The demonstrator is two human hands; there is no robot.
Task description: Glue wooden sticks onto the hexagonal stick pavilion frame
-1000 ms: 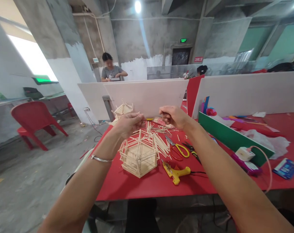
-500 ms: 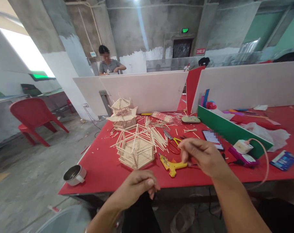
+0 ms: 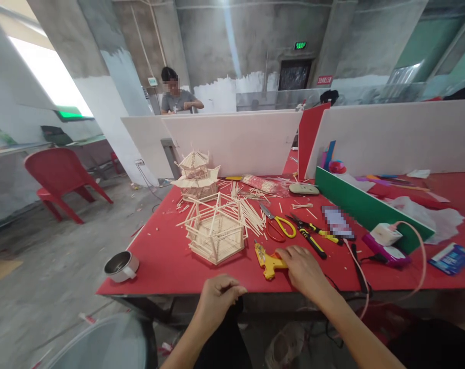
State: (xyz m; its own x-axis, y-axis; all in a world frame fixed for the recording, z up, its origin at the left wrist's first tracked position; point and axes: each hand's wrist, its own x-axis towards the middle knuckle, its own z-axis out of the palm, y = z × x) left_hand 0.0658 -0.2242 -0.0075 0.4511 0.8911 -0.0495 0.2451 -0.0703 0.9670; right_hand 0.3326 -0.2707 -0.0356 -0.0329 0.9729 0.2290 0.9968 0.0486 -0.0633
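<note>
My right hand is curled at the handle of a yellow glue gun, which lies on the table with its nozzle pointing away. Just past the table's front edge, my left hand is closed, thumb against curled fingers; whatever it may hold is hidden. In front of it stands an open six-sided frame of thin wooden sticks with a slatted floor. Behind that frame is a tiered stick pagoda. Loose sticks lie beside the frame.
Scissors, pliers and a phone lie to the right, near a green board and a power strip. A metal cup stands at the front left corner. Another person is behind the white partition.
My right hand has moved down and left onto the glue gun's handle, uncovering the pliers. My left hand stays near the table edge. The view has shifted slightly.
</note>
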